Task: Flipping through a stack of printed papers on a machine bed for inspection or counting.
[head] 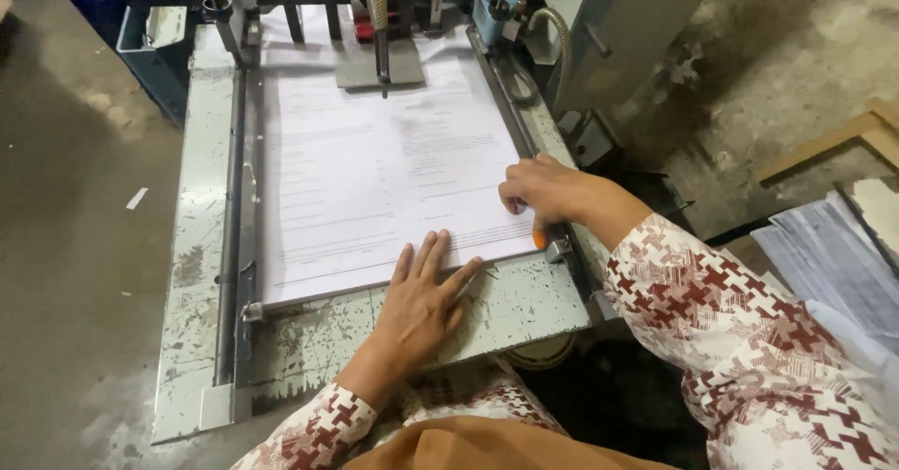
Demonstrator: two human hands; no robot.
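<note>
Worn metal machine table (197,245), left hand (421,301) flat, fingers spread on paper stack (375,170), right hand (543,194) curled at its edge, gripping nothing.

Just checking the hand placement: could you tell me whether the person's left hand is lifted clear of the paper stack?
No, the left hand lies flat with its fingertips on the near edge of the paper stack.
</note>
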